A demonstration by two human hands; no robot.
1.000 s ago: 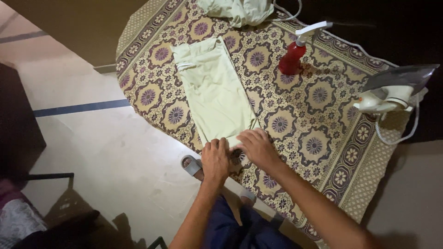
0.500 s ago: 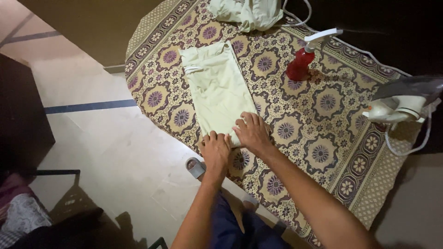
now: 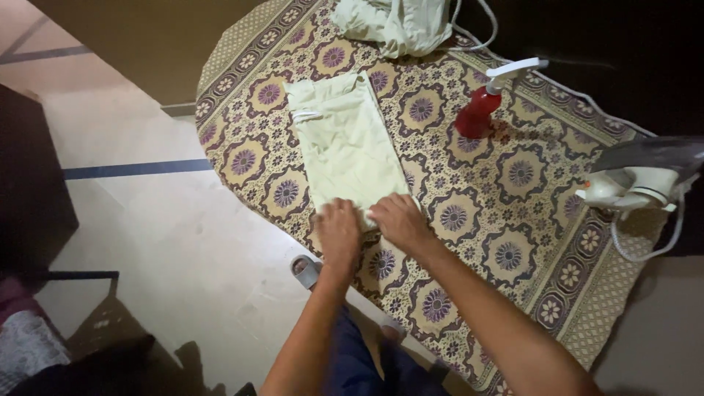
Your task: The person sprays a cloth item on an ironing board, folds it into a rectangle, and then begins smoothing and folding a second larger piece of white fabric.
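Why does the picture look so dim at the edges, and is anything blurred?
Head view: light falls mainly on the patterned cloth and pale green garment; corners sink into shadow. The left hand looks slightly motion-blurred, and the iron is soft at the frame edge.

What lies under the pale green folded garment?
The pale green folded garment lies on a patterned cloth. Both hands, left hand and right hand, cover its near edge.

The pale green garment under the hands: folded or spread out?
Folded. The pale green garment lies as a narrow flat strip on the patterned cloth; left hand and right hand press its near end.
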